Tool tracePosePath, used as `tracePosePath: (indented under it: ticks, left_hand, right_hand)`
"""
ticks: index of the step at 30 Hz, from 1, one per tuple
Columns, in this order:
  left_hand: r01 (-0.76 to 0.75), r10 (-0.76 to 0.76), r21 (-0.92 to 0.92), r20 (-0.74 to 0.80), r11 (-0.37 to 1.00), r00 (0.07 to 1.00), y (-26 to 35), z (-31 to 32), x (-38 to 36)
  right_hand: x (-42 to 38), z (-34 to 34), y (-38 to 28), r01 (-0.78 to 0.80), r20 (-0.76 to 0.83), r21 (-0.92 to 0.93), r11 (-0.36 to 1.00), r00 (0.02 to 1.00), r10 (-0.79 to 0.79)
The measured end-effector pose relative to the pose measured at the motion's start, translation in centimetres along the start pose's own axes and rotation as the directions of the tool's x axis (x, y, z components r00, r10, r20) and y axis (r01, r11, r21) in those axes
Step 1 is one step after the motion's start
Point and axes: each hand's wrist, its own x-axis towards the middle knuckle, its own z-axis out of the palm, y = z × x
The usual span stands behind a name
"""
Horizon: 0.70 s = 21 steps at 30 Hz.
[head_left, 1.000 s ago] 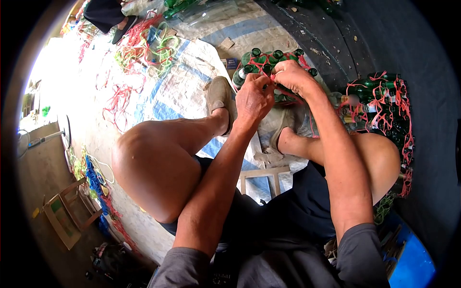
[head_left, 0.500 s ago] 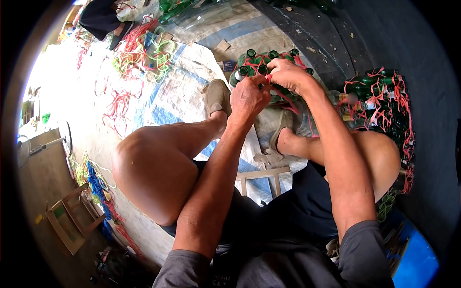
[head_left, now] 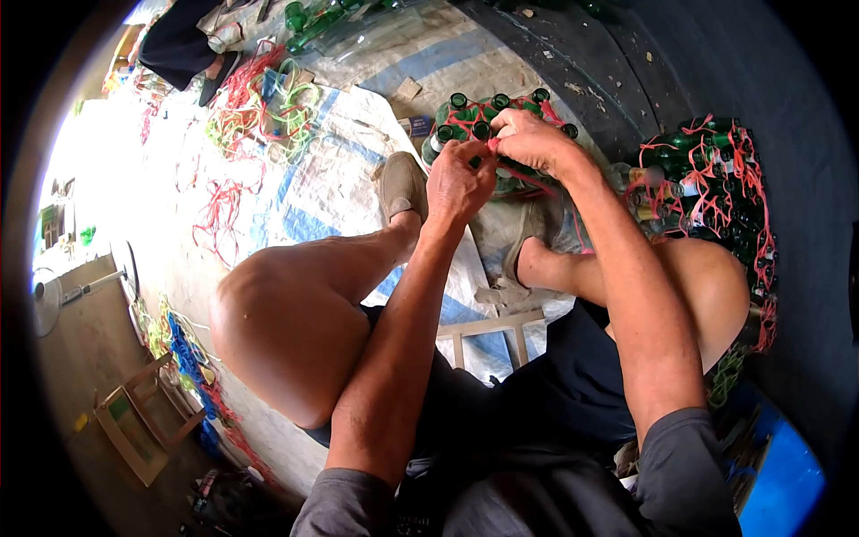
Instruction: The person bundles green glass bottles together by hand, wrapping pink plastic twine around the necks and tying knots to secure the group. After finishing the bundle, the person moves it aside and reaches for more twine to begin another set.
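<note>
Green glass bottles (head_left: 458,101) stand upright in a cluster between my feet, with pink-red plastic twine (head_left: 549,111) wound around and between their necks. My left hand (head_left: 461,179) is closed at the near side of the cluster, its fingertips pinched on the twine. Beside it, my right hand (head_left: 535,143) is closed too, with thumb and forefinger pressed on a pink bit of the twine. The two hands nearly touch. Their fingers hide part of the twine and some bottle necks.
Tied bottles (head_left: 707,192) lie at the right. Loose red and green twine (head_left: 259,103) is heaped at the upper left, near another person's leg (head_left: 179,45). A fan (head_left: 46,300), a wooden frame (head_left: 134,430) and a blue container (head_left: 783,474) stand at the sides.
My left hand has shifted slightly left and its fingers have turned a little. The right hand keeps almost the same place. The whole view has moved slightly.
</note>
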Motion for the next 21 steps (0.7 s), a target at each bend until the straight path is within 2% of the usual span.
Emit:
tracePosePath:
  ticks: [5,8,12,15,16,19,21]
  left_hand:
    - [-0.031,0.031,-0.091,0.003,0.995,1.0,-1.0,0.1,0.4]
    - [-0.017,0.017,-0.15,0.0,0.989,1.0,-0.9,0.0,0.4]
    - [-0.037,0.034,-0.209,-0.018,0.977,0.999,-0.7,-0.1,0.4]
    - [-0.025,0.021,-0.257,-0.02,0.966,1.0,-0.7,-0.1,0.3]
    - [-0.016,0.011,-0.274,-0.022,0.961,1.0,-0.6,-0.2,0.3]
    - [-0.038,0.041,-0.211,0.006,0.977,0.999,-0.6,-0.5,0.5]
    - [-0.058,0.059,-0.167,0.004,0.984,0.998,-0.5,-0.6,0.4]
  right_hand:
    - [-1.1,-0.5,-1.2,-0.037,0.044,-0.022,0.999,0.998,0.038]
    - [0.1,0.9,1.0,0.084,-0.06,-0.096,0.992,0.994,-0.09]
    - [-1.6,1.2,0.2,-0.017,-0.015,0.099,0.995,1.0,0.019]
    - [-2.6,1.8,0.4,0.01,-0.091,0.128,0.992,0.996,0.002]
    - [-2.3,2.4,1.3,0.105,-0.166,0.088,0.991,0.982,-0.089]
    - [-2.3,4.1,2.7,0.258,-0.371,0.073,0.963,0.904,-0.214]
    - [-2.5,4.5,2.8,0.279,-0.416,0.09,0.956,0.883,-0.219]
